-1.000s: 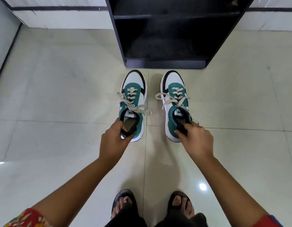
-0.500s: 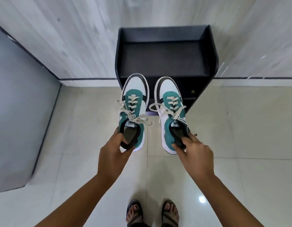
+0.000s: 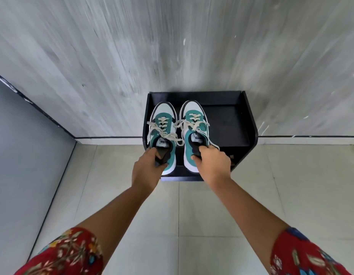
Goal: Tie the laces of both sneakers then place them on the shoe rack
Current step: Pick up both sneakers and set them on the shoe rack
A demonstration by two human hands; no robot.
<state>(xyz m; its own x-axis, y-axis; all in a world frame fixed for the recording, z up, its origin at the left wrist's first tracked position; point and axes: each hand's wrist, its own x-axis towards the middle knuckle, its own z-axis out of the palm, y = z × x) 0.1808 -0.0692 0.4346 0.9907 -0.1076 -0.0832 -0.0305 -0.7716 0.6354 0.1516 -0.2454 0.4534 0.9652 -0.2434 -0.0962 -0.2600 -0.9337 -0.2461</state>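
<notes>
Two green, white and black sneakers with cream laces tied in bows are held side by side over the top of the black shoe rack (image 3: pixel 229 124). My left hand (image 3: pixel 147 167) grips the heel collar of the left sneaker (image 3: pixel 162 124), fingers inside the opening. My right hand (image 3: pixel 211 163) grips the heel collar of the right sneaker (image 3: pixel 194 120) the same way. The toes point toward the wall, over the left half of the rack's top shelf. Whether the soles touch the shelf I cannot tell.
The rack stands against a grey streaked wall (image 3: pixel 172 46). A plain grey-blue wall (image 3: pixel 23 155) closes off the left side. Pale floor tiles (image 3: pixel 192 215) stretch from the rack toward me. The right half of the rack's top shelf is bare.
Both hands lifted the sneakers off the floor and carried them forward and up, from in front of the rack to over its top shelf. The view has risen.
</notes>
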